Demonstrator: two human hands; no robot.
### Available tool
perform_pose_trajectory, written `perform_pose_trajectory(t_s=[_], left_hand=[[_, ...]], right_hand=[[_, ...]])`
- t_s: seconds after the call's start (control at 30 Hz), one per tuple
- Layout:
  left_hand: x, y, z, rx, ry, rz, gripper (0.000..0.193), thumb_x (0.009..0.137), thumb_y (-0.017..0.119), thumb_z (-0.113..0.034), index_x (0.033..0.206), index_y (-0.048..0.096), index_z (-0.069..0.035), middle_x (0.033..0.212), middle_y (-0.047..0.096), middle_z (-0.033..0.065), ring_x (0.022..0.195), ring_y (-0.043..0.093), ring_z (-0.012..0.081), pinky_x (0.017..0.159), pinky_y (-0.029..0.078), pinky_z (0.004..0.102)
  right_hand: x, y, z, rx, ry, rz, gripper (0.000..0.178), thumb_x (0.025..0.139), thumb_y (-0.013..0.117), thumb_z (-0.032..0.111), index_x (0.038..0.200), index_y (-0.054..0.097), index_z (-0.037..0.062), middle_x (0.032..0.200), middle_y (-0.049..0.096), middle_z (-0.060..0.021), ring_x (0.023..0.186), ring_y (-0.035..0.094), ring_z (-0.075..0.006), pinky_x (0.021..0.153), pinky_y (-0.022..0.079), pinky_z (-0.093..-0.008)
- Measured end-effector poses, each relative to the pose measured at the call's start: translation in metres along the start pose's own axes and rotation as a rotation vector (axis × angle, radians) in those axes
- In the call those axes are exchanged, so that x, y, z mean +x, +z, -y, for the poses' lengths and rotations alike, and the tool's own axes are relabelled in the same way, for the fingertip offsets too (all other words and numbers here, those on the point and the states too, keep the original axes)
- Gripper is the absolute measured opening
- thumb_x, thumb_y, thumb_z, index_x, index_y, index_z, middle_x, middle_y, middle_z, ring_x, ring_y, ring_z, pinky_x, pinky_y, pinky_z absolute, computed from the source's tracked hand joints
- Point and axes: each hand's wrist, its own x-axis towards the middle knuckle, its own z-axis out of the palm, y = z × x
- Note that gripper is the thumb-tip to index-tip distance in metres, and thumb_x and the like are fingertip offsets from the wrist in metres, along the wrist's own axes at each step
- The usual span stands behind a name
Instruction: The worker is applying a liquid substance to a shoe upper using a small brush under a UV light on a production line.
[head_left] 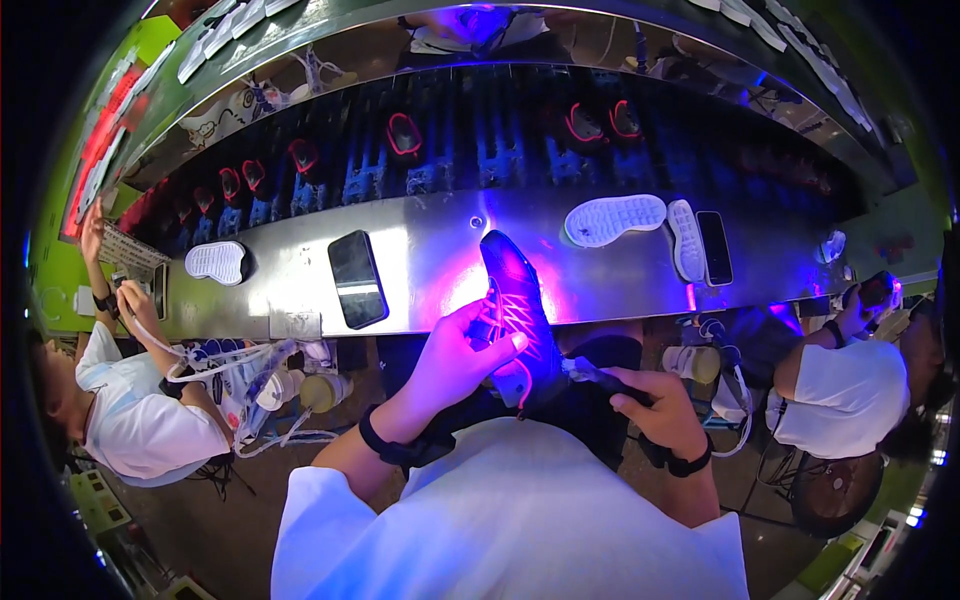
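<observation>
A dark shoe upper (527,285) with pink zigzag lacing stands before me at the metal bench's near edge, toe pointing away, lit violet. My left hand (462,352) is closed round its left side, the thumb lying by the laces. In my right hand (662,408) I grip a brush (592,374) by its dark handle. Its pale tip is close to the right side of the heel; whether they touch I cannot tell.
White soles (614,220) and a phone (714,247) lie right of the shoe, another phone (358,279) and a sole (215,262) left. Behind runs a dark conveyor (450,130) carrying pink-edged shoe parts. People (150,415) work on both sides; cups (325,392) sit below the bench.
</observation>
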Motion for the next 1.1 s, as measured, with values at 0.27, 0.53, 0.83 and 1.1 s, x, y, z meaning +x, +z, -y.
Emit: perform_pose_trajectory(t_s=[0.27,0.53,0.83,1.1], left_hand=[[0.009,0.015,0.005,-0.134,-0.044,-0.116,0.045,0.094,0.078,-0.019,0.129,0.061,0.004,0.111,0.072,0.0088,0.098,0.070,0.0143,0.088,0.058,0.0309],[0.008,0.022,0.007,-0.251,-0.303,-0.101,0.038,0.105,0.062,-0.040,0.112,0.064,-0.003,0.096,0.070,0.0050,0.083,0.068,0.0114,0.076,0.055,0.0256],[0.000,0.022,0.006,-0.725,-0.509,-0.041,0.052,0.104,0.059,-0.051,0.127,0.061,-0.005,0.118,0.070,0.0116,0.097,0.073,0.0227,0.089,0.059,0.0360],[-0.013,0.000,0.018,-1.114,-0.770,0.007,0.054,0.104,0.058,-0.052,0.136,0.055,-0.008,0.110,0.066,0.0153,0.090,0.074,0.0300,0.073,0.070,0.0356]], right_hand=[[-0.008,0.007,-0.008,-0.185,-0.055,-0.166,0.038,0.086,0.079,0.007,0.124,0.074,0.0057,0.074,0.059,-0.0092,0.064,0.053,-0.0153,0.061,0.043,-0.0306],[0.003,-0.008,0.005,-0.317,-0.171,-0.231,0.040,0.083,0.080,0.006,0.123,0.076,0.0096,0.071,0.055,-0.0089,0.060,0.050,-0.0190,0.057,0.040,-0.0309],[0.028,-0.022,0.033,-0.478,-0.258,-0.153,0.043,0.083,0.080,0.007,0.126,0.074,0.0128,0.070,0.053,-0.0068,0.055,0.049,-0.0186,0.053,0.038,-0.0335],[0.049,-0.006,0.036,-0.514,-0.328,-0.146,0.044,0.083,0.080,0.006,0.126,0.074,0.0117,0.076,0.060,-0.0070,0.058,0.052,-0.0197,0.054,0.042,-0.0324]])
